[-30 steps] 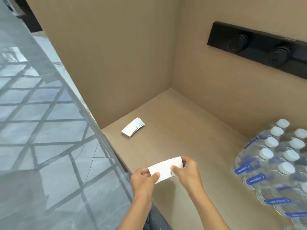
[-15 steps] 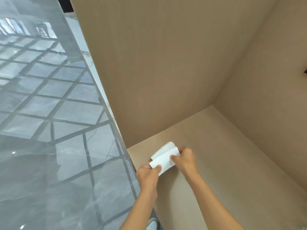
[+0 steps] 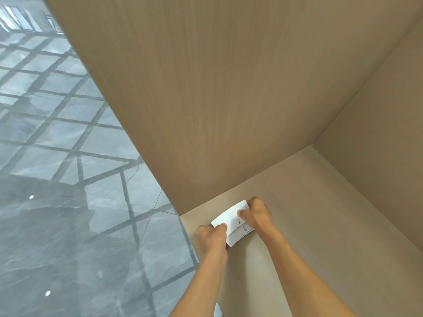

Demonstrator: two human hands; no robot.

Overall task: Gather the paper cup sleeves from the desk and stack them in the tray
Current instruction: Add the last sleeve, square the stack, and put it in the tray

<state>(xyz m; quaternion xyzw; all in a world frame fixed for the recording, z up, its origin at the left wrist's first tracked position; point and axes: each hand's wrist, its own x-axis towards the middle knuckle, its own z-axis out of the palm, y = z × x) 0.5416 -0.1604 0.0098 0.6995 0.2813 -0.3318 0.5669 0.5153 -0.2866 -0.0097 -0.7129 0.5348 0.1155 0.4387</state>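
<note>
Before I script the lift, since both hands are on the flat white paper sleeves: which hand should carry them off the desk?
Probably right. The right hand pinches both overlapped white paper sleeves at their printed end; the left hand only steadies the upper one's corner.

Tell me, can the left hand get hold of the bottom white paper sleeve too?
Probably yes. The left hand already pinches the left end of the upper sleeve, and the lower sleeve lies right beneath it, peeking out beside the fingers. Nothing lies between them on the desk; the right hand holds the other end.
</note>
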